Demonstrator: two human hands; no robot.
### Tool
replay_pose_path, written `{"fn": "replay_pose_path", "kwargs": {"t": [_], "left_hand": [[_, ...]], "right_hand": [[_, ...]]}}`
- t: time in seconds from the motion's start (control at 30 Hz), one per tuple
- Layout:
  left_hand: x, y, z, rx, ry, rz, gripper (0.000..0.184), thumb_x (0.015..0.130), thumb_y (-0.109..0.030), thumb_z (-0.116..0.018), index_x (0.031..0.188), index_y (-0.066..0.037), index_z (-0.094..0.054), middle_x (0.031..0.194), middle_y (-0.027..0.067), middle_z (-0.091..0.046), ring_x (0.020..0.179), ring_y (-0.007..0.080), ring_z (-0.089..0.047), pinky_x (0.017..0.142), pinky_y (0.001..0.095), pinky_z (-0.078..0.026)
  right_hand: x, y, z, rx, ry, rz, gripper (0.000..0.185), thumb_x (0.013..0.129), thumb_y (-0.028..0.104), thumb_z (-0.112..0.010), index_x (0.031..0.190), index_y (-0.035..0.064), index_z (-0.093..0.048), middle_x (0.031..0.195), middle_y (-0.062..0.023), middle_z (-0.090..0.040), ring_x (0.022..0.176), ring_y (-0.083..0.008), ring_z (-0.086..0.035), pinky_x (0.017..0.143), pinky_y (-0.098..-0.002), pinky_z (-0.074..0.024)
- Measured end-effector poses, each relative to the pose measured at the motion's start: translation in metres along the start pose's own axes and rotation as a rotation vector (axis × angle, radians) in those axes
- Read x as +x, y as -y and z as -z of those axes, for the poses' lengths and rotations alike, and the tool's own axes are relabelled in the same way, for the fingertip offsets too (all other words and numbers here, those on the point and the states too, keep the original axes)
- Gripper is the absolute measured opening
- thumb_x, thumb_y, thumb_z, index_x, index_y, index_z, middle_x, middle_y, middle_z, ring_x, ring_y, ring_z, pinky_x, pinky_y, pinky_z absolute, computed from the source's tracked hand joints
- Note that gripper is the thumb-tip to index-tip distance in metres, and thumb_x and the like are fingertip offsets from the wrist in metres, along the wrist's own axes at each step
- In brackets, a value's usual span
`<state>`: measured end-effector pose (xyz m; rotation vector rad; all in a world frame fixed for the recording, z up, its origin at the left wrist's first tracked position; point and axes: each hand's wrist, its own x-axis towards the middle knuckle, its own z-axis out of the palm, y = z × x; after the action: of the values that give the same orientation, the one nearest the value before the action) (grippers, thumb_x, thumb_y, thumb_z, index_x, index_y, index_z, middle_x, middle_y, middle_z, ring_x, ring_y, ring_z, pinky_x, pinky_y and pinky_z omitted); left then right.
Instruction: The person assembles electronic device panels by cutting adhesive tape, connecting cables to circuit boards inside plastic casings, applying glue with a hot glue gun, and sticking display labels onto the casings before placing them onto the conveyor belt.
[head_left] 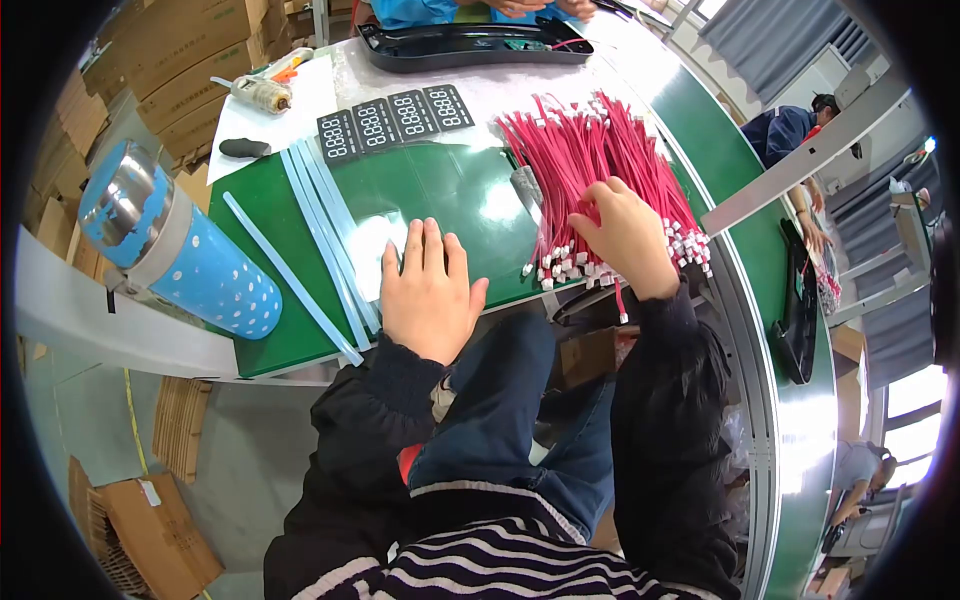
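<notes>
My left hand [430, 293] lies flat on the green tabletop with its fingers stretched out, holding nothing. Just left of it run several pale blue strips [325, 230]. My right hand [632, 240] is over a large pile of red cables [565, 160] with white connectors, its fingers curled toward the thumb. Whatever those fingertips hold, if anything, is hidden among the cables. One connector end hangs over the table's front edge below my right wrist. Beyond my hands, several black display panels [408, 115] printed with white digit segments form a row.
A blue dotted bottle [215, 265] stands at the left edge. Behind it are a dark lump [245, 148] and a glue gun [262, 93]. Across the table, a co-worker's hands are above a black housing [470, 50]. A white frame bar [810, 165] crosses at right.
</notes>
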<state>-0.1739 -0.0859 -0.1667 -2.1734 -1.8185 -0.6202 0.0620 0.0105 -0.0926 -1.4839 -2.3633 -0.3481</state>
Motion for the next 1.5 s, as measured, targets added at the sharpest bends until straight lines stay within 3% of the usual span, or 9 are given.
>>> {"fn": "replay_pose_path", "kwargs": {"t": [0.4, 0.57, 0.77, 0.93, 1.2, 1.27, 1.33, 1.47, 1.5], "left_hand": [[0.002, -0.001, 0.004, 0.037, 0.034, -0.009, 0.055, 0.090, -0.038, -0.066, 0.128, 0.001, -0.056, 0.137, 0.0216, -0.054, 0.134, 0.0338, -0.047, 0.103, 0.0557, -0.040], [0.004, -0.005, 0.005, 0.064, 0.055, 0.004, 0.056, 0.091, -0.038, -0.065, 0.128, 0.002, -0.055, 0.138, 0.0214, -0.054, 0.134, 0.0340, -0.046, 0.104, 0.0559, -0.040], [0.005, -0.002, 0.004, 0.040, 0.069, 0.005, 0.054, 0.090, -0.035, -0.066, 0.128, 0.002, -0.056, 0.140, 0.0208, -0.052, 0.135, 0.0350, -0.045, 0.105, 0.0545, -0.039], [0.017, -0.018, 0.043, -0.190, -0.139, -0.110, 0.044, 0.091, -0.029, -0.067, 0.124, 0.000, -0.059, 0.126, 0.0183, -0.061, 0.124, 0.0336, -0.055, 0.103, 0.0486, -0.043], [-0.037, -0.118, 0.012, -2.002, 0.470, 0.166, 0.026, 0.105, -0.024, -0.050, 0.111, -0.001, -0.062, 0.089, 0.0032, -0.065, 0.082, 0.0120, -0.061, 0.068, 0.0267, -0.044], [-0.057, -0.143, -0.016, -2.308, 0.714, 0.739, 0.023, 0.104, -0.024, -0.051, 0.100, -0.005, -0.064, 0.073, 0.0003, -0.054, 0.070, 0.0105, -0.052, 0.066, 0.0265, -0.044], [-0.094, -0.148, -0.085, -2.323, 0.922, 0.959, 0.026, 0.104, -0.030, -0.052, 0.109, -0.007, -0.063, 0.096, 0.0020, -0.063, 0.084, 0.0111, -0.060, 0.075, 0.0248, -0.047], [-0.160, -0.156, -0.162, -2.173, 1.379, 0.550, 0.024, 0.103, -0.029, -0.055, 0.110, -0.007, -0.063, 0.095, 0.0008, -0.064, 0.081, 0.0104, -0.060, 0.074, 0.0247, -0.048], [-0.163, -0.158, -0.162, -2.045, 1.395, 0.736, 0.023, 0.103, -0.028, -0.056, 0.109, -0.008, -0.064, 0.094, 0.0007, -0.064, 0.081, 0.0101, -0.060, 0.074, 0.0246, -0.049]], "right_hand": [[0.008, -0.018, -0.014, 0.345, 0.002, -0.237, 0.020, 0.079, 0.022, -0.074, 0.074, 0.0037, -0.068, 0.071, -0.0132, -0.063, 0.064, -0.0329, -0.064, 0.061, -0.0440, -0.0520], [0.016, -0.035, 0.009, 0.678, -0.235, -0.146, 0.018, 0.088, 0.019, -0.070, 0.085, 0.0019, -0.066, 0.067, -0.0054, -0.060, 0.055, -0.0182, -0.055, 0.053, -0.0327, -0.0427], [0.001, -0.043, 0.019, 1.390, -0.326, -0.506, 0.018, 0.100, 0.019, -0.062, 0.102, 0.0010, -0.064, 0.070, 0.0037, -0.053, 0.055, -0.0058, -0.041, 0.051, -0.0215, -0.0311], [-0.032, -0.012, 0.043, 1.551, -0.483, -0.468, 0.017, 0.101, 0.018, -0.061, 0.097, 0.0019, -0.063, 0.071, 0.0033, -0.053, 0.057, -0.0055, -0.042, 0.052, -0.0218, -0.0312], [-0.161, 0.037, 0.046, 1.682, -0.434, -0.358, 0.010, 0.094, 0.008, -0.064, 0.102, 0.0014, -0.061, 0.091, -0.0033, -0.061, 0.076, -0.0093, -0.062, 0.065, -0.0250, -0.0525], [-0.208, 0.043, 0.030, 1.683, -0.403, -0.398, 0.013, 0.096, 0.013, -0.066, 0.096, 0.0019, -0.059, 0.092, -0.0019, -0.061, 0.082, -0.0081, -0.061, 0.072, -0.0255, -0.0516], [-0.263, 0.055, -0.002, 1.673, -0.402, -0.549, 0.015, 0.094, 0.014, -0.068, 0.091, 0.0020, -0.060, 0.089, -0.0026, -0.062, 0.086, -0.0114, -0.062, 0.075, -0.0294, -0.0506], [-0.334, 0.087, -0.038, 1.170, -0.495, -0.426, 0.009, 0.087, 0.010, -0.069, 0.089, 0.0030, -0.064, 0.086, -0.0077, -0.066, 0.085, -0.0205, -0.066, 0.076, -0.0344, -0.0515], [-0.345, 0.088, -0.047, 1.178, -0.322, -0.402, 0.006, 0.087, 0.008, -0.068, 0.090, 0.0035, -0.065, 0.088, -0.0085, -0.065, 0.085, -0.0205, -0.065, 0.076, -0.0339, -0.0508]]}}
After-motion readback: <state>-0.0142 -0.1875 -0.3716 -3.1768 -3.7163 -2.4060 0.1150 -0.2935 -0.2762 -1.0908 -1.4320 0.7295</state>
